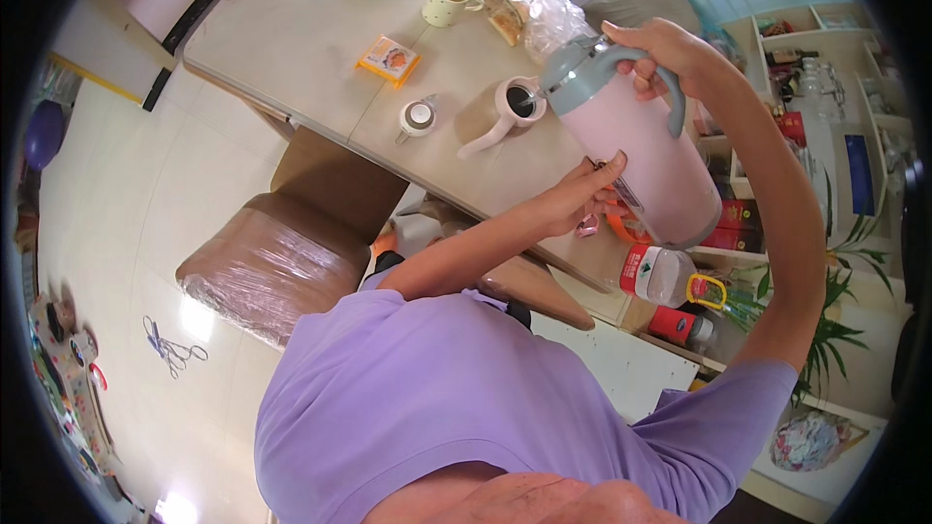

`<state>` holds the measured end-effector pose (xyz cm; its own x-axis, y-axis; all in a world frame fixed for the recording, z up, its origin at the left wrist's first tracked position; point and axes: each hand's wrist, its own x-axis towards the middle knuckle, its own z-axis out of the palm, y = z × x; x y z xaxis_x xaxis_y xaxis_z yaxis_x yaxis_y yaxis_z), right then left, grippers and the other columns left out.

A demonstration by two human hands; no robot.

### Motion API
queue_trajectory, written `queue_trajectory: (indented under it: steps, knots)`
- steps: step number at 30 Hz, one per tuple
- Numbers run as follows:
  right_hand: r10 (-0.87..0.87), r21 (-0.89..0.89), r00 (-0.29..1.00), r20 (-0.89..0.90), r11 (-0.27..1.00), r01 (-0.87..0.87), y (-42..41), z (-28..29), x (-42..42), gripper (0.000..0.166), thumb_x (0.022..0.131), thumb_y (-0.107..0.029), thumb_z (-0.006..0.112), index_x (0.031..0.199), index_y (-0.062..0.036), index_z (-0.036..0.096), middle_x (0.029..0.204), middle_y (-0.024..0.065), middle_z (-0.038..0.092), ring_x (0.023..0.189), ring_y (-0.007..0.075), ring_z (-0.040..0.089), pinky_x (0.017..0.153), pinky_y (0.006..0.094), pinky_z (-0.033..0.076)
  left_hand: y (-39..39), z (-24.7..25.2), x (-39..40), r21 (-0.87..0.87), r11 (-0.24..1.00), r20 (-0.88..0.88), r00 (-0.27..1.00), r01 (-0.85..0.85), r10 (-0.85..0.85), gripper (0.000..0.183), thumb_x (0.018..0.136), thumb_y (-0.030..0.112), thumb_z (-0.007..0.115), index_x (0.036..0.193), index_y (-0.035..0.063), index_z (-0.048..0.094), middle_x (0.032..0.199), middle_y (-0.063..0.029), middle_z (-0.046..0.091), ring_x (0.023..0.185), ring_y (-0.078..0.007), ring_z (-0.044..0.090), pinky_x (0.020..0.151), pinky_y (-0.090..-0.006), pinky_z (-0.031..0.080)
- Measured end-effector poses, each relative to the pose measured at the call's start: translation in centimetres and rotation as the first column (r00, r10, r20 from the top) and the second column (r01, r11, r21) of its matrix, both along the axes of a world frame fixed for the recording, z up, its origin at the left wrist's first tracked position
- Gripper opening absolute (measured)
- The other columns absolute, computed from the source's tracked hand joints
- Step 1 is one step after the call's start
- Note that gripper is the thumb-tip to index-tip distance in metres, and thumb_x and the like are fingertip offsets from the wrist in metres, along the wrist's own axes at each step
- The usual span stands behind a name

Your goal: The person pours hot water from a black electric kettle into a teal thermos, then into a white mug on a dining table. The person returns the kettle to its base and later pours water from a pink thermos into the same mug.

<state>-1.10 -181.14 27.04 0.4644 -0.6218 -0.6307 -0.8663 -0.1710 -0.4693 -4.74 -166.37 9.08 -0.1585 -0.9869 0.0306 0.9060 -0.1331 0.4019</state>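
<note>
My right hand (655, 58) is closed around the grey handle of a pink thermos jug (641, 153), which is tilted with its grey spout to the left. My left hand (593, 193) supports the jug's body from below, its thumb on the side. The spout is over the mouth of a pale pink mug (502, 116) with a long handle and a dark interior; a thin stream of liquid seems to run into it. Left of the mug stands a small white and grey lid (417, 118). An orange and white packet (389, 60) lies farther back on the table.
A spotted cup (446, 2) with liquid, flatbread (504, 18) and a clear plastic bag (557, 18) are on the table (291, 36). A plastic-wrapped chair (284, 255) stands at the left. Large bottles (662, 276), a plant (823, 320) and filled shelves are at the right.
</note>
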Motion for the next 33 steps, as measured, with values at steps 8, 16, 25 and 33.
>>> queue_trajectory:
  steps: [8, 16, 25, 33]
  knots:
    - [-0.048, 0.002, 0.999, 0.005, 0.999, 0.048, -0.7, -0.3, -0.1, 0.048, 0.088, -0.046, 0.058, 0.079, 0.0005, 0.057, 0.068, 0.0060, 0.053, 0.043, 0.0118, 0.047, 0.041, 0.0260, 0.042, 0.5, 0.8, 0.4, 0.008, 1.000, -0.043, 0.999, 0.017, -0.017, 0.052, 0.085, 0.041, 0.065, 0.113, 0.0036, 0.043, 0.100, -0.0089, 0.059, 0.090, -0.0167, 0.060, 0.083, -0.0339, 0.050]
    - [-0.036, -0.016, 0.999, 0.014, 0.999, 0.036, 0.5, 0.1, 0.8, 0.048, 0.088, -0.046, 0.058, 0.072, -0.0012, 0.054, 0.062, 0.0052, 0.051, 0.040, 0.0123, 0.047, 0.038, 0.0258, 0.040, 0.1, -0.5, 0.5, -0.019, 0.999, -0.089, 0.996, 0.029, -0.031, 0.036, 0.082, 0.014, 0.061, 0.113, 0.0017, 0.047, 0.103, -0.0112, 0.061, 0.093, -0.0200, 0.061, 0.087, -0.0353, 0.050]
    - [-0.045, -0.014, 0.999, 0.017, 0.999, 0.045, 1.2, 0.6, 1.4, 0.047, 0.089, -0.044, 0.058, 0.069, -0.0024, 0.053, 0.059, 0.0042, 0.049, 0.040, 0.0117, 0.044, 0.039, 0.0271, 0.040, 0.3, -0.5, 0.5, -0.031, 0.999, -0.123, 0.992, 0.033, -0.037, 0.036, 0.082, 0.011, 0.057, 0.114, 0.0005, 0.047, 0.106, -0.0119, 0.060, 0.094, -0.0223, 0.062, 0.088, -0.0377, 0.050]
    - [-0.082, 0.010, 0.997, -0.009, 0.997, 0.082, 1.0, 0.9, 1.7, 0.045, 0.088, -0.043, 0.059, 0.071, -0.0015, 0.054, 0.059, 0.0046, 0.049, 0.039, 0.0110, 0.044, 0.037, 0.0279, 0.042, 0.4, -0.5, 0.7, -0.062, 0.997, -0.153, 0.986, 0.051, -0.060, 0.040, 0.081, 0.010, 0.057, 0.117, 0.0011, 0.042, 0.106, -0.0117, 0.059, 0.093, -0.0224, 0.062, 0.088, -0.0385, 0.050]
